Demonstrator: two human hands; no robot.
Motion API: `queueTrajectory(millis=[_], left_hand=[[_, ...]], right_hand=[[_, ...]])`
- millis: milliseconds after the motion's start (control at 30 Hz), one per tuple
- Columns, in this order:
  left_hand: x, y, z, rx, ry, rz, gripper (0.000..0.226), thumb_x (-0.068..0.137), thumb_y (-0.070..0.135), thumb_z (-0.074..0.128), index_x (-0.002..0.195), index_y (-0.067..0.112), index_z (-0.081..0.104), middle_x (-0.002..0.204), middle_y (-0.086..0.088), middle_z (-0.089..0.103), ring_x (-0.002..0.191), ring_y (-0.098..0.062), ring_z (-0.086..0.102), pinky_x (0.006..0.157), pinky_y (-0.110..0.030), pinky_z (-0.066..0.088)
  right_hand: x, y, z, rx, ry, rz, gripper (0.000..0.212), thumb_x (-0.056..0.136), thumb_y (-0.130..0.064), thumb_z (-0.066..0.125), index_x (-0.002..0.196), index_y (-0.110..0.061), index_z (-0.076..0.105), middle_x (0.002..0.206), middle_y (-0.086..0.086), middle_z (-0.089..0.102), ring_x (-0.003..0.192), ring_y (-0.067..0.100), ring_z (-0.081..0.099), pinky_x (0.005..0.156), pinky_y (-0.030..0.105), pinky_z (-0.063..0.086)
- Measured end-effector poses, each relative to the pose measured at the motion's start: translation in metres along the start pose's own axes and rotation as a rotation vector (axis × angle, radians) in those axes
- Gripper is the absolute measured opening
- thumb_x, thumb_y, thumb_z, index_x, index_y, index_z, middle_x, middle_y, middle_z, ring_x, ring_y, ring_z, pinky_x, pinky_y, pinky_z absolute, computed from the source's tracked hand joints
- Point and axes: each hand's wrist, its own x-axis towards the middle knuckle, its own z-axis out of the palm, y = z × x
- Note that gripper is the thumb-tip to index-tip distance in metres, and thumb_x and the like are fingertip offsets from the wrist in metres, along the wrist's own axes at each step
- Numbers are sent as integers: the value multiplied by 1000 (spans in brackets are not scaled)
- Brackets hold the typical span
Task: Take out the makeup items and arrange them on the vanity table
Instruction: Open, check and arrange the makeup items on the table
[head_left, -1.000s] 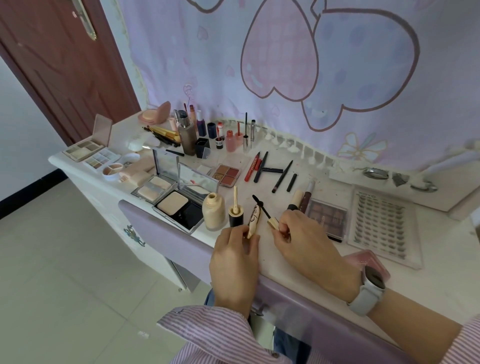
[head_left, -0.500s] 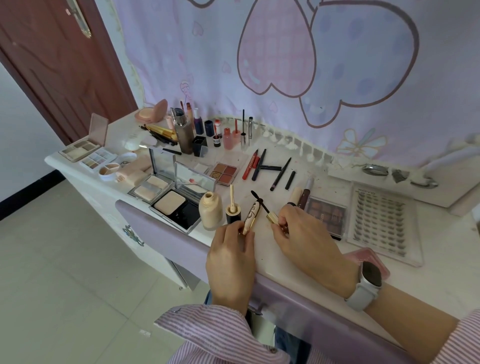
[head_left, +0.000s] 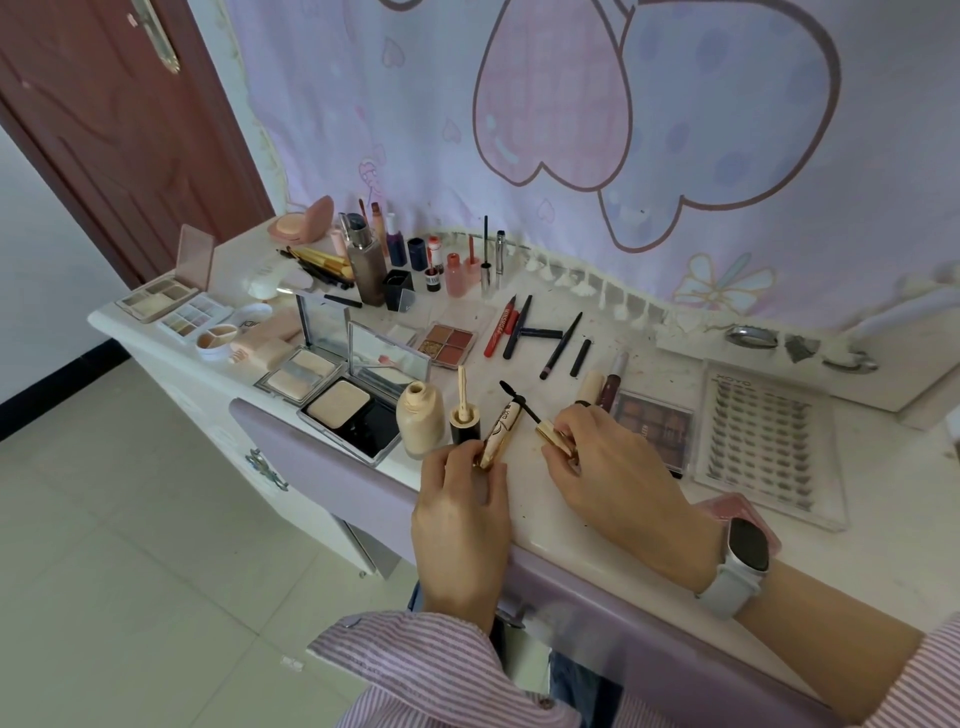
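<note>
My left hand (head_left: 462, 514) grips a gold mascara tube (head_left: 500, 431) by its lower end, tilted up to the right. My right hand (head_left: 618, 478) holds the gold cap of the mascara wand (head_left: 524, 408), whose black brush points up-left just past the tube's mouth. Both rest at the front of the white vanity table (head_left: 535, 525). Beside the tube stand a beige foundation bottle (head_left: 420, 418) and a black-and-gold cap with its applicator upright (head_left: 463, 410).
Open powder compacts (head_left: 337, 410) lie left. Pencils and liners (head_left: 524, 335) lie in the middle, bottles (head_left: 366, 265) at the back. An eyeshadow palette (head_left: 654, 428) and a lash tray (head_left: 763, 441) sit right. A pink case (head_left: 727, 512) lies by my right wrist.
The wand has tilted slightly, its brush now closer to the tube's mouth. Both hands have stayed at the table's front edge.
</note>
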Motion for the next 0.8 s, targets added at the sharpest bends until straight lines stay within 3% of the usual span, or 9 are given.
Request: queueTrajectory(millis=[233,367,467,600,800], left_hand=[[-5,-4,1,-35,13,29,30,73,2,74,102,0,65,99,-16,60,67,-29,61,62,-34,54],[-12,-6,3,10,58,149,28,73,3,75,99,0,66,100,-16,59,89,-28,58,78,-30,48],[-21,-2,7,53,40,328,18,80,18,62,91,5,69,99,-13,62,97,-25,53,81,-33,45],[-31,1,13,2,-48,418,21,80,22,55,88,10,69,99,-6,65,101,-20,52,83,-33,43],[-38,-7,17,-10,-72,507,22,82,23,53,90,12,71,96,-1,69,100,-13,52,89,-28,35]], right_hand=[[-1,-1,-9,29,55,-1,26,92,-35,48,102,-12,53,94,0,52,70,19,56,59,28,46],[21,21,-29,101,139,13,16,92,-19,45,103,-13,56,92,-1,54,69,13,48,60,25,36],[44,44,-37,10,-77,-47,26,91,-15,45,113,-19,58,101,-3,54,92,13,43,77,29,36],[51,52,-35,-172,-320,-187,33,88,-33,51,121,-31,53,125,-7,48,119,16,34,92,34,27],[56,50,-30,-212,-398,-178,36,88,-42,51,121,-30,53,134,-4,42,129,20,29,100,40,27]])
